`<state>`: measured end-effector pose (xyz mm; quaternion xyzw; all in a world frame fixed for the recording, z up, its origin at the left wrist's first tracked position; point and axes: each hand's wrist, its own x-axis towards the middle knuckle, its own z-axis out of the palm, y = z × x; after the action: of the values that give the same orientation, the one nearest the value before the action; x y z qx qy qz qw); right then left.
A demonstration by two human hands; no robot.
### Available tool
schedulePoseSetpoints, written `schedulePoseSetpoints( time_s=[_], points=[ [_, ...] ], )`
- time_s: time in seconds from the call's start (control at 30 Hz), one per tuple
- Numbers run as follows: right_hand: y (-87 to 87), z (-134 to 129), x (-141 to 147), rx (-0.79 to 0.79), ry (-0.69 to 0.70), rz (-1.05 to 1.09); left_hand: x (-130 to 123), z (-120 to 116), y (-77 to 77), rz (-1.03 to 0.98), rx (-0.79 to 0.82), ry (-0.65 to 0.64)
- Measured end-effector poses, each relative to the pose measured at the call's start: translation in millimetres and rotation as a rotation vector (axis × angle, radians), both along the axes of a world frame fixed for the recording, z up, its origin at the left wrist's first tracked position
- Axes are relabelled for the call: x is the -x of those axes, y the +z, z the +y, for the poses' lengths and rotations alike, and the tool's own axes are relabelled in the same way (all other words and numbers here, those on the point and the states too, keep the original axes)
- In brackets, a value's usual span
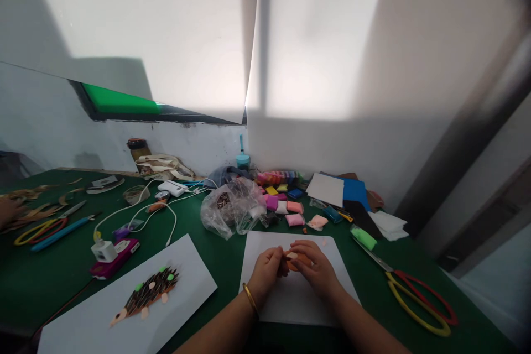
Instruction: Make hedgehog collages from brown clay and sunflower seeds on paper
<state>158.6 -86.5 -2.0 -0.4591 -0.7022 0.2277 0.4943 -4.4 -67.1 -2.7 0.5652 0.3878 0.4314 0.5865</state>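
Okay, so from where I'm standing the orange-brown piece (304, 260) is up between both hands, over the white sheet (311, 308) at the near middle of the table. Left hand (265, 272) has its left end pinched between thumb and fingers. Right hand (318, 270) is curled over the other side; can't tell if it's really gripping or just resting on it. There's a pale patch (292, 255) on top, right by the fingertips.

Looks like soft clay to me, so too hard a pinch could dent it, and a stray thumb could smear that patch. If it sticks to the skin, pulling the hands apart might stretch it. Also, those big scissors (390, 269) lie open to the right, near the green packet (364, 238); a careless right elbow or forearm swinging out could knock them.
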Motion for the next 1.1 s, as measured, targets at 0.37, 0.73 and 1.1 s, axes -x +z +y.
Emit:
schedulePoseSetpoints(
  time_s=[0.37, 0.73, 1.1],
  points=[
    [2.5, -1.9, 2.8, 0.054, 0.006, 0.051, 1.4, -0.4, 3.8, 0.031, 0.003, -0.02],
    [-1.0, -0.3, 3.1, 0.017, -0.011, 0.056, -1.1, -0.5, 2.3, 0.066, 0.006, -0.014],
    [-3.4, 1.2, 1.9, 0.072, -0.006, 0.051, -1.8, -3.8, 8.9, 0.086, 0.013, -0.002]
  ],
)
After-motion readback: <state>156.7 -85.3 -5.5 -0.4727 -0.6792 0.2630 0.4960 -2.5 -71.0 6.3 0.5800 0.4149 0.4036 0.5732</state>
